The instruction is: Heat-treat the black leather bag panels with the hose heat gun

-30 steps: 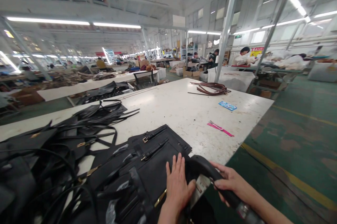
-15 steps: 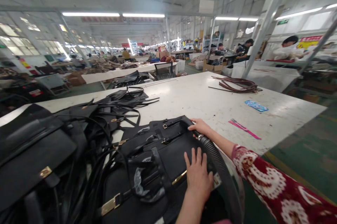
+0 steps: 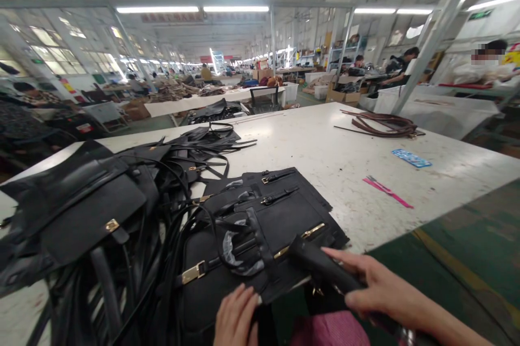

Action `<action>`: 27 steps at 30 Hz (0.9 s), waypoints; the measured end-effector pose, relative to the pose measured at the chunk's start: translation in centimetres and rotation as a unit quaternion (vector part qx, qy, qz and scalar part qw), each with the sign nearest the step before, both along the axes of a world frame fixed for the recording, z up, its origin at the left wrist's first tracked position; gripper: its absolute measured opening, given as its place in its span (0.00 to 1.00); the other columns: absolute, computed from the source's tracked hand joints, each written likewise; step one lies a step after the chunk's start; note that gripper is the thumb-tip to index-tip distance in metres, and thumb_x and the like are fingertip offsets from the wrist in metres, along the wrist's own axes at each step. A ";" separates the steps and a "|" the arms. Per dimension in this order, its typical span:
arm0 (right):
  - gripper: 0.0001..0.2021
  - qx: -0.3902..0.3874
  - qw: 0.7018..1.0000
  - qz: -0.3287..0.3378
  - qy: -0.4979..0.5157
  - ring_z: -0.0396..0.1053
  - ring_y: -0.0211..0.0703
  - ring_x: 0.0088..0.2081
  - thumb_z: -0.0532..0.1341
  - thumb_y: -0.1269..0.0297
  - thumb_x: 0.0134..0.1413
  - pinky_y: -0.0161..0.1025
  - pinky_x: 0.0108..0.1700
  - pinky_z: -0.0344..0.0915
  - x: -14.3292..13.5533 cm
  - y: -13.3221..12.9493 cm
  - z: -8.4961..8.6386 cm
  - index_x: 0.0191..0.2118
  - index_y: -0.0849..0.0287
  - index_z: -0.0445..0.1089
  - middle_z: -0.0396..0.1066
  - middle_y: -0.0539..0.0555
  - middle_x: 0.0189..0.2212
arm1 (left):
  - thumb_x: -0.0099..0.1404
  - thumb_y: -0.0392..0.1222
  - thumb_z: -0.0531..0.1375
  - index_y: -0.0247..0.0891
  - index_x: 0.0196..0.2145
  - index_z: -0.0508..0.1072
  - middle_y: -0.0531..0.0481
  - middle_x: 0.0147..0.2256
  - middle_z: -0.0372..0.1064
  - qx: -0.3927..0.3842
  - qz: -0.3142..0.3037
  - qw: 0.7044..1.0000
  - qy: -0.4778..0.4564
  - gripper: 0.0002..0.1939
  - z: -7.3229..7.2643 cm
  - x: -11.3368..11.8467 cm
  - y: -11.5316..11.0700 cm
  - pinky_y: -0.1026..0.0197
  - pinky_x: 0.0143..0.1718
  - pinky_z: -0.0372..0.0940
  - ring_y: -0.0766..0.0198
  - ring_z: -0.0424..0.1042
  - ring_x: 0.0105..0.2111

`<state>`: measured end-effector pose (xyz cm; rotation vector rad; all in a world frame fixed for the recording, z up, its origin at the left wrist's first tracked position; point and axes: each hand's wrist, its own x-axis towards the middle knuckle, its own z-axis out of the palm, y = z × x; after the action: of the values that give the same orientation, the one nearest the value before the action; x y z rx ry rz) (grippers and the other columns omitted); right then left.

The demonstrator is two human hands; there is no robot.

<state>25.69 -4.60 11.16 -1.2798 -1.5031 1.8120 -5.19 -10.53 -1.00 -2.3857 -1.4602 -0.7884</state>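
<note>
My right hand (image 3: 379,286) is wrapped round a black hose nozzle (image 3: 320,265). The nozzle's wide mouth lies over the near right part of a black leather bag piece (image 3: 284,216), close to a gold zipper (image 3: 312,230). Behind the hand a metal clamp shows at the bottom edge; the hose itself is mostly out of view. My left hand (image 3: 238,316) rests with outstretched fingers on the near edge of the black bag, holding nothing. Clear plastic wrap (image 3: 231,251) covers the bag's handle. A gold buckle (image 3: 193,273) sits to its left.
Black bags and straps (image 3: 93,194) are heaped on the left of the white table (image 3: 292,140). Farther right lie brown straps (image 3: 382,124), a blue card (image 3: 411,158) and a pink strip with small snips (image 3: 388,191). Other people work in the background.
My right hand has brought the nozzle from the bag's far right edge back to its near right part. My left hand has slid off the bag's middle to its near edge. The view has shifted.
</note>
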 end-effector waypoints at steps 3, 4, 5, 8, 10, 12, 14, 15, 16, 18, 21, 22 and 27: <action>0.36 -0.038 0.998 0.048 0.010 0.56 0.27 0.19 0.57 0.80 0.33 0.24 0.17 0.51 -2.0 -2.0 0.1 0.55 0.54 0.59 0.67 0.44 0.26 | 0.57 0.40 0.55 0.36 0.49 0.63 0.41 0.44 0.68 -0.021 0.025 0.999 0.029 0.21 1.6 -2.3 1.3 0.56 0.42 0.66 0.57 0.67 0.45; 0.35 -0.037 0.998 0.055 0.016 0.56 0.27 0.19 0.57 0.80 0.33 0.23 0.18 0.51 -2.7 -2.0 0.0 0.54 0.54 0.60 0.66 0.43 0.25 | 0.57 0.40 0.56 0.36 0.49 0.63 0.41 0.44 0.68 -0.026 0.028 0.999 0.033 0.21 1.7 -2.4 1.6 0.57 0.41 0.67 0.57 0.67 0.44; 0.34 -0.032 0.997 0.058 0.026 0.56 0.28 0.19 0.58 0.80 0.33 0.23 0.18 0.52 -3.4 -1.6 0.0 0.53 0.55 0.61 0.65 0.43 0.24 | 0.56 0.41 0.56 0.36 0.48 0.64 0.42 0.43 0.68 -0.030 0.030 0.999 0.034 0.21 1.6 -2.3 1.7 0.58 0.41 0.67 0.58 0.67 0.43; 0.33 -0.025 0.996 0.062 0.052 0.60 0.29 0.19 0.59 0.77 0.35 0.24 0.19 0.55 -5.3 0.9 -0.4 0.53 0.55 0.61 0.66 0.45 0.25 | 0.56 0.42 0.57 0.37 0.50 0.63 0.42 0.44 0.66 -0.040 0.026 0.998 0.039 0.23 1.0 -1.9 1.6 0.57 0.41 0.67 0.57 0.66 0.44; 0.35 -0.035 0.996 0.069 0.045 0.61 0.31 0.16 0.59 0.73 0.37 0.26 0.16 0.56 -6.3 2.9 -0.8 0.57 0.55 0.55 0.67 0.46 0.26 | 0.56 0.41 0.57 0.37 0.51 0.62 0.43 0.45 0.65 -0.051 0.029 0.998 0.038 0.24 0.8 -1.8 1.3 0.56 0.42 0.66 0.57 0.65 0.45; 0.36 -0.029 0.997 0.059 0.031 0.62 0.32 0.15 0.59 0.71 0.38 0.27 0.14 0.56 -6.9 4.4 -1.1 0.58 0.55 0.51 0.68 0.48 0.28 | 0.56 0.39 0.57 0.38 0.51 0.61 0.43 0.46 0.65 -0.065 0.036 0.997 0.032 0.24 0.8 -1.8 1.1 0.56 0.43 0.66 0.57 0.65 0.45; 0.37 -0.013 0.999 0.048 0.023 0.62 0.31 0.15 0.59 0.70 0.39 0.28 0.15 0.58 -6.9 4.6 -0.9 0.59 0.55 0.49 0.67 0.48 0.30 | 0.55 0.37 0.56 0.38 0.51 0.61 0.44 0.46 0.65 -0.077 0.040 0.996 0.022 0.24 0.9 -1.9 0.9 0.55 0.44 0.65 0.57 0.64 0.45; 0.37 -0.007 0.999 0.048 0.021 0.62 0.31 0.16 0.59 0.71 0.39 0.28 0.16 0.59 -6.7 4.2 -0.6 0.59 0.54 0.49 0.67 0.47 0.30 | 0.55 0.36 0.56 0.39 0.51 0.61 0.44 0.46 0.64 -0.082 0.041 0.996 0.016 0.25 1.0 -1.9 0.8 0.55 0.44 0.65 0.57 0.64 0.46; 0.37 -0.005 0.998 0.054 0.020 0.61 0.30 0.16 0.59 0.72 0.38 0.27 0.17 0.59 -6.3 3.5 -0.3 0.59 0.54 0.50 0.67 0.46 0.29 | 0.54 0.35 0.56 0.39 0.51 0.62 0.44 0.46 0.64 -0.087 0.041 0.995 0.008 0.25 1.0 -1.9 0.8 0.55 0.44 0.65 0.57 0.64 0.46; 0.37 -0.008 0.996 0.084 0.017 0.59 0.29 0.17 0.59 0.76 0.35 0.26 0.18 0.57 -5.6 1.3 0.5 0.57 0.54 0.55 0.67 0.44 0.27 | 0.54 0.34 0.56 0.39 0.51 0.62 0.44 0.47 0.64 -0.099 0.044 0.994 -0.006 0.25 0.9 -1.8 0.8 0.54 0.45 0.65 0.57 0.64 0.46; 0.34 0.013 0.991 0.133 -0.011 0.61 0.31 0.24 0.61 0.79 0.32 0.23 0.22 0.55 -5.4 -2.3 1.2 0.51 0.51 0.64 0.69 0.43 0.30 | 0.54 0.33 0.55 0.40 0.51 0.62 0.44 0.47 0.63 -0.121 0.044 0.992 -0.019 0.25 0.8 -1.8 0.9 0.53 0.45 0.64 0.57 0.63 0.47; 0.32 0.035 0.989 0.143 -0.027 0.63 0.33 0.27 0.61 0.77 0.33 0.24 0.25 0.57 -5.8 -3.2 1.1 0.50 0.51 0.65 0.70 0.43 0.30 | 0.54 0.33 0.55 0.40 0.51 0.62 0.44 0.47 0.63 -0.126 0.042 0.991 -0.022 0.25 0.8 -1.8 0.9 0.53 0.46 0.64 0.57 0.63 0.47; 0.35 0.145 0.978 0.118 -0.090 0.66 0.44 0.39 0.63 0.73 0.33 0.30 0.38 0.62 -8.6 -4.3 -0.1 0.53 0.48 0.62 0.69 0.45 0.41 | 0.55 0.36 0.55 0.39 0.52 0.60 0.43 0.47 0.63 -0.125 0.033 0.991 -0.024 0.25 1.4 -2.0 1.0 0.53 0.45 0.64 0.56 0.63 0.47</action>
<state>17.05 -8.87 11.10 -1.1867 -2.0104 1.5666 -7.24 -9.53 0.36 -2.4945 -1.7403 -0.6882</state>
